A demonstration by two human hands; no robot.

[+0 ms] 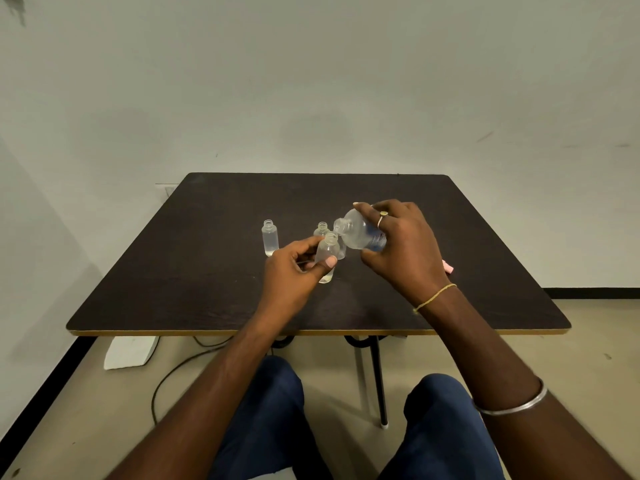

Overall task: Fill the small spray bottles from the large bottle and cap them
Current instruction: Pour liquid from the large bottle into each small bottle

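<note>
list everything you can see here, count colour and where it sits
table: one, dark brown, in front of the person
small bottles: three, clear, uncapped, mid-table; one stands left, one behind, one held
large bottle: one, clear, tilted, mouth by the held bottle's mouth
pink object: one, on the table, mostly hidden behind the right wrist
white block: one, floor under the table
cable: one, dark, floor
left hand: grip on a small bottle
right hand: grip on the large bottle
</note>
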